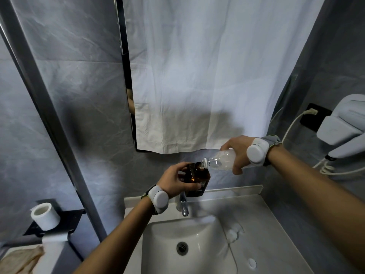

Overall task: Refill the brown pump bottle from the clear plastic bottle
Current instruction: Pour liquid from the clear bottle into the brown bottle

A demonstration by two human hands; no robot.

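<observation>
— Where is the brown bottle [197, 177]?

— Up in the air above the back edge of the sink [158, 244], just over the tap [183, 206]. The left hand [173, 180] grips it, fingers wrapped round its side. Its neck is open at the top.

— And the clear bottle [219, 161]?

— Also above the back of the sink, higher and to the right. The right hand [237, 153] grasps its body and holds it tipped, mouth down and leftward, right at the brown bottle's neck. I cannot tell whether anything runs out.

— So both hands are busy?

— Yes, each is closed round its own bottle.

— Anything lying about?

— On the desk [266, 224] right of the sink lies a white thing [233, 233], too blurred to name, and nearer me a small white cap [252, 263]. A roll of paper [45, 215] sits well left of the sink.
</observation>
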